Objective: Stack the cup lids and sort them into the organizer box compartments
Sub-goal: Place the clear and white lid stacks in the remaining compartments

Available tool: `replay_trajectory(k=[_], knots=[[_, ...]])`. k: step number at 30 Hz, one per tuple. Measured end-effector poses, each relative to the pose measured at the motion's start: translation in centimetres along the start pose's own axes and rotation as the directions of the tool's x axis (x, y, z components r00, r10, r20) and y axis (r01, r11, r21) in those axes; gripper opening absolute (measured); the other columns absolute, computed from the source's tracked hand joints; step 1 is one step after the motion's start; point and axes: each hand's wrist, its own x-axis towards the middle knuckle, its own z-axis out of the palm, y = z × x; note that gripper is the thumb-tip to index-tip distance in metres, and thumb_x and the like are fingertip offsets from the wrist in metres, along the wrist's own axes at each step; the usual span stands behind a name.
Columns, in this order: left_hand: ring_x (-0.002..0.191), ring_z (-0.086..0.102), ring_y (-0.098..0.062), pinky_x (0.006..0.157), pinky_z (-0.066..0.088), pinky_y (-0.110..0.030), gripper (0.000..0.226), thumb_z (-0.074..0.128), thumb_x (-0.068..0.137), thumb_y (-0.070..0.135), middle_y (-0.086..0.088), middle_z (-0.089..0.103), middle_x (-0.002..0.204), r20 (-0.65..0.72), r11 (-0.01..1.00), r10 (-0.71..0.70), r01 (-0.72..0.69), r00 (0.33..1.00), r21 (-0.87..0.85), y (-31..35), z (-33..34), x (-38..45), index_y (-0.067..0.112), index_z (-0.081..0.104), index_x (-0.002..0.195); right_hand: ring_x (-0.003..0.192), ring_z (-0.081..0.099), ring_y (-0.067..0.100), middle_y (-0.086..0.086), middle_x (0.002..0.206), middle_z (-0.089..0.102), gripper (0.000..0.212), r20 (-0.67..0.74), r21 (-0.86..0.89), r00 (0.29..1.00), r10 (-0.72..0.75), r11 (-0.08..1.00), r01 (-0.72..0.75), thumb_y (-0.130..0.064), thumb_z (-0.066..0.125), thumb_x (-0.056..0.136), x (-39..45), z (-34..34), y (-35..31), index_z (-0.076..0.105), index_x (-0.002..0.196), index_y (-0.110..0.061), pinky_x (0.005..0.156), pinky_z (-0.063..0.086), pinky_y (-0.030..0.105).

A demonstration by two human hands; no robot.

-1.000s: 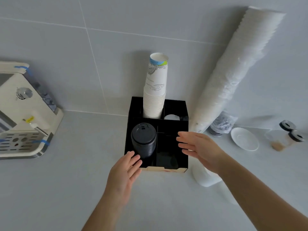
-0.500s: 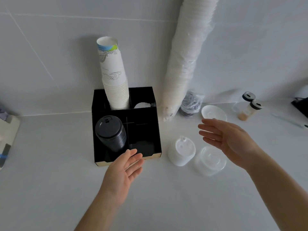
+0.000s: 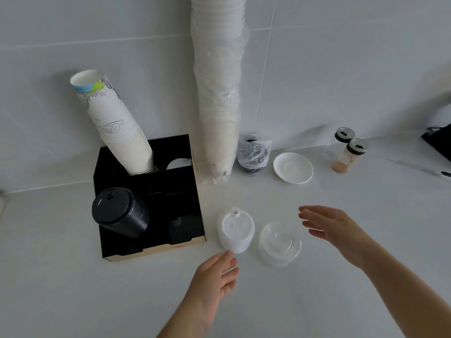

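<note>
A black organizer box (image 3: 195,189) stands on the white counter. A stack of black lids (image 3: 119,213) leans in its front left compartment, and paper cups (image 3: 117,125) rise from the back left one. To the right of the box sits a stack of white lids (image 3: 235,231), with a stack of clear lids (image 3: 279,243) beside it. My left hand (image 3: 216,274) hovers open just below the white lids, fingertips near their base. My right hand (image 3: 334,228) is open to the right of the clear lids, holding nothing.
A tall sleeve of white cups (image 3: 219,93) leans on the tiled wall behind the lids. A bagged bundle of dark lids (image 3: 253,152), a white saucer (image 3: 292,170) and two small jars (image 3: 346,152) stand at the back right. A dark object (image 3: 439,142) sits at the right edge.
The view swung right, away from the box. Both hands moved from the organizer box toward the white and clear lid stacks on the counter.
</note>
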Motion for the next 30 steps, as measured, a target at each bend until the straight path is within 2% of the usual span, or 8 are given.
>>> replay_trajectory(k=[5,9,12,16,19,25,28,30], knots=[[0.115,0.061,-0.023,0.100,0.048,-0.036,0.044,0.063,0.092,0.030,-0.006,0.065,0.122,0.018,0.996,-0.059,0.057,0.998,0.064,-0.3,3.6,2.5,0.009,0.055,0.131,0.114,0.064,0.020,-0.004,0.123,0.069,0.033,0.096,-0.067,0.994,0.059,0.996,-0.052,-0.031,0.071,0.089,2.8,-0.2,2.3,0.068,0.121,-0.027,0.107,0.047,0.043],[0.123,0.056,-0.023,0.104,0.044,-0.037,0.032,0.064,0.090,0.036,-0.002,0.061,0.123,0.040,0.988,-0.111,0.106,0.993,0.112,-1.3,6.2,4.2,0.020,0.057,0.117,0.118,0.062,0.019,0.001,0.129,0.064,0.040,0.173,-0.100,0.981,0.086,0.993,-0.069,-0.030,0.078,0.083,4.9,0.6,3.7,0.067,0.122,-0.028,0.109,0.045,0.042],[0.111,0.057,-0.016,0.097,0.047,-0.034,0.020,0.067,0.086,0.042,0.006,0.063,0.110,0.022,0.984,-0.116,0.112,0.993,0.139,-2.4,7.5,5.3,0.027,0.063,0.099,0.115,0.062,0.018,0.001,0.127,0.062,0.049,0.195,-0.163,0.976,0.096,0.985,-0.064,-0.025,0.080,0.082,5.8,1.4,4.5,0.065,0.129,-0.022,0.100,0.046,0.033],[0.087,0.059,-0.012,0.080,0.046,-0.029,0.048,0.068,0.070,0.056,0.005,0.066,0.097,-0.043,0.956,-0.046,0.056,0.998,0.288,-3.8,8.3,6.5,0.018,0.067,0.098,0.114,0.063,0.021,0.005,0.128,0.063,0.048,0.191,-0.165,0.976,0.108,0.983,-0.076,-0.022,0.080,0.081,6.9,1.5,5.5,0.065,0.127,-0.023,0.097,0.047,0.033],[0.078,0.058,-0.008,0.076,0.045,-0.026,0.058,0.067,0.069,0.058,0.007,0.066,0.087,-0.047,0.931,-0.007,0.024,0.999,0.364,-3.8,7.9,6.7,0.011,0.067,0.102,0.112,0.064,0.021,0.006,0.127,0.064,0.045,0.209,-0.138,0.967,0.144,0.984,-0.117,-0.024,0.083,0.078,7.4,1.3,6.0,0.066,0.119,-0.027,0.104,0.048,0.039],[0.087,0.056,-0.012,0.081,0.044,-0.030,0.040,0.070,0.067,0.059,0.006,0.067,0.095,-0.016,0.947,-0.058,0.060,0.998,0.314,-4.0,7.9,7.4,0.027,0.072,0.090,0.109,0.069,0.026,0.009,0.122,0.069,0.049,0.263,-0.068,0.942,0.209,0.978,-0.198,-0.026,0.085,0.075,8.1,1.0,6.7,0.065,0.120,-0.022,0.105,0.050,0.048],[0.091,0.058,-0.011,0.082,0.042,-0.027,0.032,0.072,0.071,0.049,0.006,0.070,0.099,-0.022,0.978,-0.074,0.077,0.997,0.195,-4.3,8.5,7.4,0.025,0.075,0.093,0.109,0.069,0.024,0.004,0.120,0.072,0.051,0.296,-0.096,0.926,0.234,0.972,-0.215,-0.029,0.082,0.078,8.4,0.8,6.7,0.066,0.125,-0.020,0.103,0.051,0.048],[0.097,0.062,-0.007,0.084,0.043,-0.023,0.022,0.070,0.082,0.037,0.007,0.073,0.105,-0.022,0.991,-0.086,0.088,0.996,0.098,-4.5,8.9,7.3,0.024,0.073,0.100,0.107,0.070,0.023,0.002,0.113,0.075,0.043,0.324,-0.115,0.916,0.238,0.971,-0.211,-0.029,0.080,0.081,8.4,0.8,6.4,0.068,0.122,-0.023,0.103,0.052,0.048]])
